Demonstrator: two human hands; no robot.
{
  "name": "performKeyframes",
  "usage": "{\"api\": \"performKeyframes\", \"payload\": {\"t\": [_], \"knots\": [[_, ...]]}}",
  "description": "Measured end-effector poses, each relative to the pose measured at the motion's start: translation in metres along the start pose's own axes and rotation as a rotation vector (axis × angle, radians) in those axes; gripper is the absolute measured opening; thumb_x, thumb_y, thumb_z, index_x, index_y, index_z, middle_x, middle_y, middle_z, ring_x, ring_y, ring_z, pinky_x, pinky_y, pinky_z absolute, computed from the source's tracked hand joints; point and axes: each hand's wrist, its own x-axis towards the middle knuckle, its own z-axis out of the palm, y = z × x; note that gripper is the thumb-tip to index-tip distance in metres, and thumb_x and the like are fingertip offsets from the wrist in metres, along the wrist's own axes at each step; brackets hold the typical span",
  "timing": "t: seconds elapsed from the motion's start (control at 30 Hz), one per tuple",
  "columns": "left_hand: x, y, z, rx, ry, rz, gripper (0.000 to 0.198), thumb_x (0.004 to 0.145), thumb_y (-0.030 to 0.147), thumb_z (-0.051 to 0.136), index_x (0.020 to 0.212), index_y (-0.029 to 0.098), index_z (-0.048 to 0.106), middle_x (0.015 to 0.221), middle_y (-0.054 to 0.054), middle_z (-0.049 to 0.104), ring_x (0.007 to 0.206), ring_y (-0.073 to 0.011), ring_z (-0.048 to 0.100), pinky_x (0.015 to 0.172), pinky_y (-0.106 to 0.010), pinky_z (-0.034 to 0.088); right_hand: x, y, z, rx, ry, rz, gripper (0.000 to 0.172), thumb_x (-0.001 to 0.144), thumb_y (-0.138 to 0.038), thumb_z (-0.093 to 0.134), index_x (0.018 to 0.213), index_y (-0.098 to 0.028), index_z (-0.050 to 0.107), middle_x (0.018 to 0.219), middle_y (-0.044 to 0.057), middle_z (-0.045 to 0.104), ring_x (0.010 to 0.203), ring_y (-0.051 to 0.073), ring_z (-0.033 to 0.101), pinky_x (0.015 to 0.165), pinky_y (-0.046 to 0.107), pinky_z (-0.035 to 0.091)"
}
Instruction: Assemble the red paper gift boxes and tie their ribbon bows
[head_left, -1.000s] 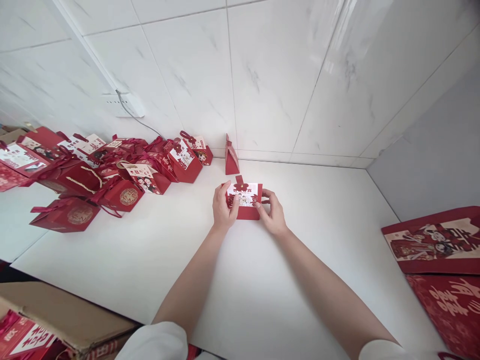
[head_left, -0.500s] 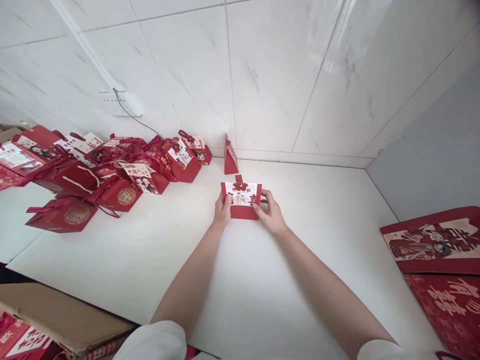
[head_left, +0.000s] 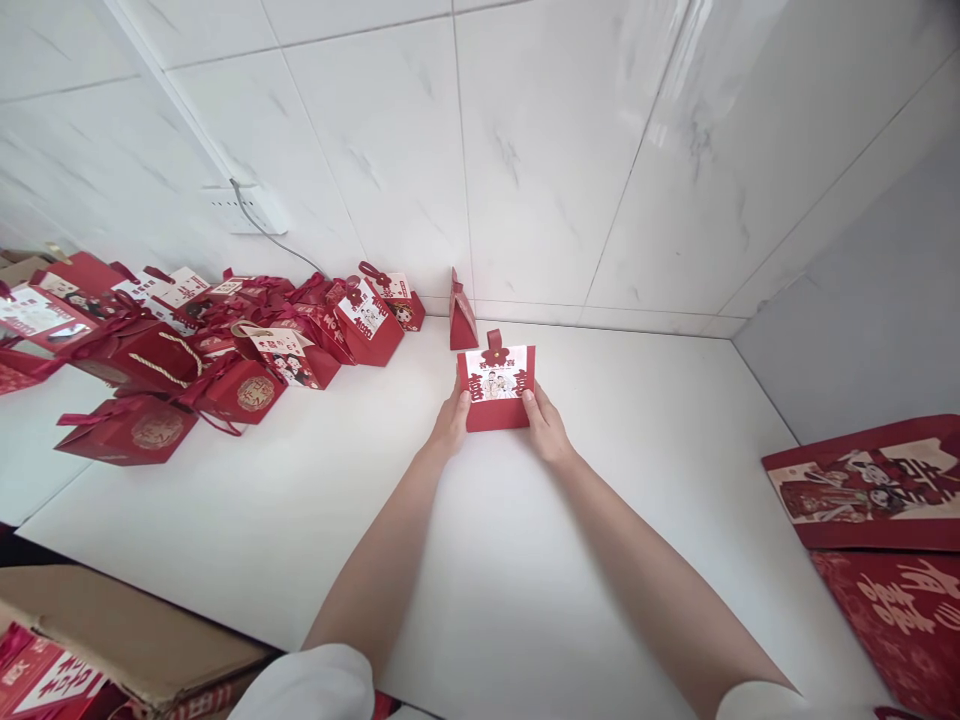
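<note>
Between my two hands is a red gift box (head_left: 498, 414) with a white printed front, a couple drawn on it and a dark red flower with a strap loop at its top. My left hand (head_left: 451, 418) grips its left side, thumb on the front edge. On the right side my right hand (head_left: 548, 424) does the same; the fingers behind the box are hidden. Just behind it, a narrow red peaked box (head_left: 463, 318) stands near the wall.
Many red gift boxes (head_left: 247, 390) with ribbons crowd the left of the white table (head_left: 480, 580). A cardboard box (head_left: 135, 630) holding red packages is at lower left. Large red printed bags (head_left: 870, 490) lie at right. A cable (head_left: 262, 232) runs from a wall socket.
The gift box has moved slightly right and up in view. My right thumb has shifted from the printed front to the right edge, so more of the picture shows.
</note>
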Motion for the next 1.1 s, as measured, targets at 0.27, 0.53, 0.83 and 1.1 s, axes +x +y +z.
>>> {"api": "performKeyframes", "payload": {"t": [0.27, 0.53, 0.83, 1.1], "knots": [[0.002, -0.001, -0.002, -0.039, 0.007, -0.069, 0.058, 0.091, 0.059, 0.029, 0.122, 0.019, 0.056, 0.119, -0.009, 0.063, 0.109, -0.0252, 0.059, 0.092, -0.039, 0.047, 0.0, 0.011, -0.003, 0.051, 0.079, 0.083, 0.051, 0.095, -0.055, 0.026, 0.127, -0.024, 0.052, 0.127, 0.005, 0.058, 0.116, 0.026, 0.052, 0.095, 0.042, 0.044], [0.002, 0.0, -0.003, -0.024, 0.015, -0.089, 0.058, 0.09, 0.06, 0.029, 0.12, 0.019, 0.057, 0.116, -0.008, 0.065, 0.106, -0.0245, 0.06, 0.088, -0.037, 0.049, 0.0, 0.013, -0.002, 0.002, 0.117, 0.106, 0.048, 0.094, -0.058, 0.028, 0.115, -0.024, 0.055, 0.114, 0.007, 0.064, 0.103, 0.027, 0.058, 0.084, 0.04, 0.047], [0.0, 0.006, -0.001, -0.114, -0.044, -0.076, 0.053, 0.091, 0.056, 0.032, 0.123, 0.021, 0.056, 0.125, -0.007, 0.06, 0.116, -0.0244, 0.055, 0.099, -0.039, 0.044, -0.001, 0.01, -0.001, 0.0, 0.134, 0.101, 0.049, 0.093, -0.058, 0.029, 0.117, -0.024, 0.054, 0.115, 0.007, 0.063, 0.104, 0.027, 0.058, 0.086, 0.041, 0.047], [0.006, -0.002, -0.003, -0.007, 0.11, -0.064, 0.047, 0.089, 0.052, 0.042, 0.126, 0.025, 0.051, 0.125, -0.006, 0.059, 0.114, -0.0239, 0.055, 0.097, -0.039, 0.045, -0.001, 0.017, 0.0, 0.002, 0.126, 0.082, 0.047, 0.091, -0.057, 0.037, 0.121, -0.023, 0.049, 0.119, 0.007, 0.062, 0.099, 0.025, 0.061, 0.082, 0.04, 0.049]]}}
